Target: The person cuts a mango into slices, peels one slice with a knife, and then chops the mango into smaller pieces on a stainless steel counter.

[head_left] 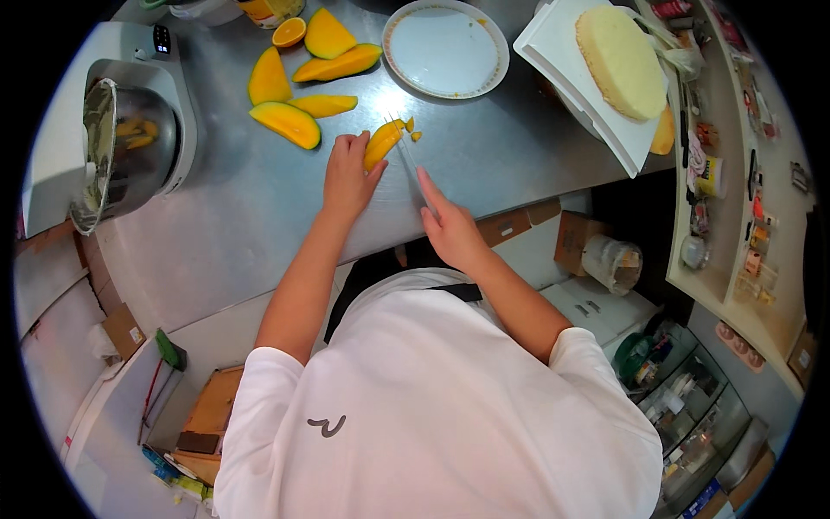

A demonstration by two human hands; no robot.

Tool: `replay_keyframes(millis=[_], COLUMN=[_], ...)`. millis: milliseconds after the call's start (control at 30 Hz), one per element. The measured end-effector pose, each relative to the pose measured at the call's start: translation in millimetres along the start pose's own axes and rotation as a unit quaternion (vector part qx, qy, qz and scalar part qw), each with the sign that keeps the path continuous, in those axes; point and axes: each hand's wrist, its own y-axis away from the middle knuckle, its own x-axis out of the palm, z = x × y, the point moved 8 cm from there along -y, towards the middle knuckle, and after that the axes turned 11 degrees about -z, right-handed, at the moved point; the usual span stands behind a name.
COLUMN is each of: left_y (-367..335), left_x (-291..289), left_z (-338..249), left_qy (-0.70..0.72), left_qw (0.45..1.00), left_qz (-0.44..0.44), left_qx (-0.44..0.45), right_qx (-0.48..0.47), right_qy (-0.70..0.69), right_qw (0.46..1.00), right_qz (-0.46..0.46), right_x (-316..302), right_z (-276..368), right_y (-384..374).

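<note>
My left hand (349, 171) is closed around the near end of a peeled mango piece (382, 144), pressing it against the steel table. In my right hand (452, 227) is a knife (407, 154), its blade angled up and left against the far end of the mango. A few small cut mango bits (416, 136) lie just right of the blade. Beyond my left hand are several mango slices with skin on, among them one slice (287, 124) at the near left and another (339, 64) farther back. A halved orange (289, 33) sits behind them.
A white plate (445, 49) with a patterned rim rests at the back middle. On the right, a round pale cake layer (621, 62) lies on a white board (566, 39). At the left stands a stand mixer (112, 65) with a metal bowl (143, 177). Shelves (722, 164) line the right side.
</note>
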Motion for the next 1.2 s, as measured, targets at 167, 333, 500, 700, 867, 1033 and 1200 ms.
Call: replay_keyframes(millis=[167, 333, 500, 700, 867, 1033, 1200], left_y=[8.3, 5.7, -2.6, -13.1, -15.0, -19.1, -21.8], left_x=[-6.5, -5.9, -4.9, -7.2, -2.8, 0.7, 1.6], left_z=[3.5, 0.3, 1.1, -7.8, -2.5, -5.1, 2.4], left_qy=[0.008, 0.013, -0.007, -0.043, -0.059, -0.076, -0.088], left_qw=[1.0, 1.0, 1.0, 0.999, 0.998, 0.996, 0.993], left_qz=[0.024, 0.014, 0.012, -0.005, -0.012, -0.02, -0.001], left_qx=[0.002, 0.007, -0.024, -0.014, -0.022, -0.038, -0.081], right_qx=[0.058, 0.047, 0.056, -0.056, -0.032, -0.007, 0.025], right_qy=[0.009, 0.043, 0.019, 0.015, 0.02, 0.026, 0.019], right_qw=[0.998, 0.998, 0.998, 0.998, 0.999, 1.0, 0.999], right_qz=[0.01, 0.029, 0.029, -0.004, 0.011, 0.007, 0.033], right_x=[-0.4, 1.9, 0.9, 0.5, 10.2, 12.2, -0.9], right_z=[-19.7, -26.3, -25.8, -9.7, -15.0, -25.1, -24.8], right_y=[-9.9, -11.2, -9.9, -11.2, -18.9, -19.1, 12.1])
